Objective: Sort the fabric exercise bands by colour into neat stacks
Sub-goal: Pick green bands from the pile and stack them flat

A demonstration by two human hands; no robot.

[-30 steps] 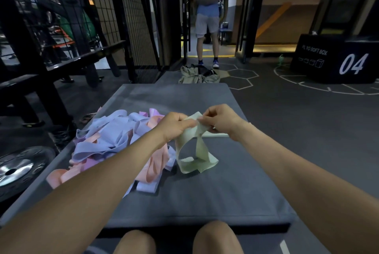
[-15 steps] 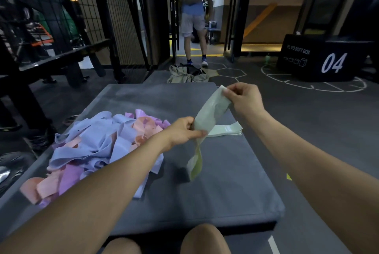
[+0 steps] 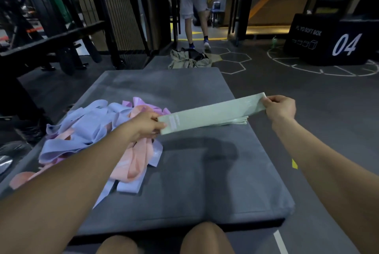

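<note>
Early stage. Left hand [image 3: 146, 124] and right hand [image 3: 280, 107] each pinch an end of a green band [image 3: 211, 113], pulled flat above the green stack [image 3: 239, 120] (barely begun); the mixed pile [image 3: 98, 130] awaits sorting.

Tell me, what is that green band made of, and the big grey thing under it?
The green band looks like woven stretchy fabric with a matte finish: it is pulled flat between the left hand and right hand and shows no gloss. The grey mat looks like padded foam under a dull, cloth-like or vinyl cover, with soft rounded edges; which cover, I cannot tell.
</note>
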